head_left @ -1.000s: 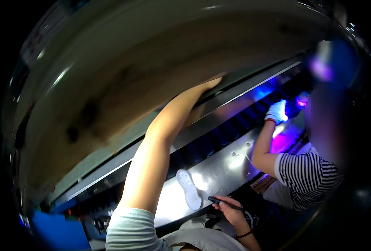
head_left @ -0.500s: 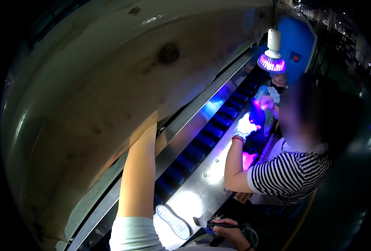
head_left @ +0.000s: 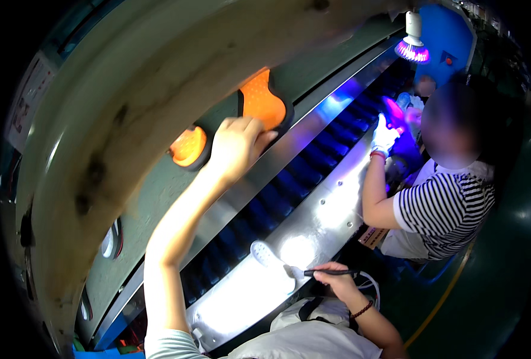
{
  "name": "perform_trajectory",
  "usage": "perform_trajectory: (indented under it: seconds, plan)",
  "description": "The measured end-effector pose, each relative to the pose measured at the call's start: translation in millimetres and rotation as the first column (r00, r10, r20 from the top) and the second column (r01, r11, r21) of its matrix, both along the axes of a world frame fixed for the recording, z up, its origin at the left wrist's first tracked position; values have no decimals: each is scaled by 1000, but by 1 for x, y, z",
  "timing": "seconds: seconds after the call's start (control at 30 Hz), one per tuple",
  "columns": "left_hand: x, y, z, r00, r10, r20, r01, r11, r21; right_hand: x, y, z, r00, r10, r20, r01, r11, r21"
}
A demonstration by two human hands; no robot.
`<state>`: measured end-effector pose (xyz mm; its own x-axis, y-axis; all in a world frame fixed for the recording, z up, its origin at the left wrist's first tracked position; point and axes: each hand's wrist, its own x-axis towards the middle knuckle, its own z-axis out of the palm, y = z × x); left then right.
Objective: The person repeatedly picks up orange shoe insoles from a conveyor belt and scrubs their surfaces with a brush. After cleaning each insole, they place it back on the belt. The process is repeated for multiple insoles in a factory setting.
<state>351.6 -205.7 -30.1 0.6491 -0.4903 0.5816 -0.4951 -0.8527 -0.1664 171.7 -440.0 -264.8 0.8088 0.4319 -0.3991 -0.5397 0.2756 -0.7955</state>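
Observation:
My left hand [head_left: 238,149] reaches across to the green belt, its fingers curled at the near end of an orange shoe sole [head_left: 262,105] with a dark rim; part of the grip is hidden under the hand. A second orange sole [head_left: 189,147] lies beside it, partly covered by the hood. In my right hand [head_left: 336,280] is a brush [head_left: 322,273] with a black handle and a pale tube trailing from it. The brush's bristles point at the lower end of a pale perforated shoe sole [head_left: 268,256] on the shiny metal ledge.
A pale hood [head_left: 134,90] overhangs the belt [head_left: 152,197], where further soles [head_left: 111,240] lie at left. Dark rollers [head_left: 265,203] run between the rail and the metal ledge [head_left: 313,224]. At right a co-worker in a striped shirt [head_left: 442,203] works under a purple lamp [head_left: 412,49].
My left hand has come out from under the hood, and orange soles now show beside it. My right hand's brush has come against or close to the pale sole. The whole view has shifted.

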Motion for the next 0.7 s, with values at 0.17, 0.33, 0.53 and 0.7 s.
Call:
perform_trajectory:
  seconds: [0.17,0.33,0.53,0.7]
  plan:
    - [-119,25,-65,887,-69,457,435,461,-773,-12,23,-6,996,-79,36,79,997,27]
    - [-152,27,-114,932,-351,-85,-290,-587,-756,-32,40,-2,994,-93,50,94,995,-14]
    - [-216,74,-137,674,-719,172,-407,-555,-726,-52,52,-16,980,-193,50,189,979,76]
    - [-298,107,-189,522,-844,122,-643,-484,-593,-58,54,-29,963,-271,-2,271,961,-51]
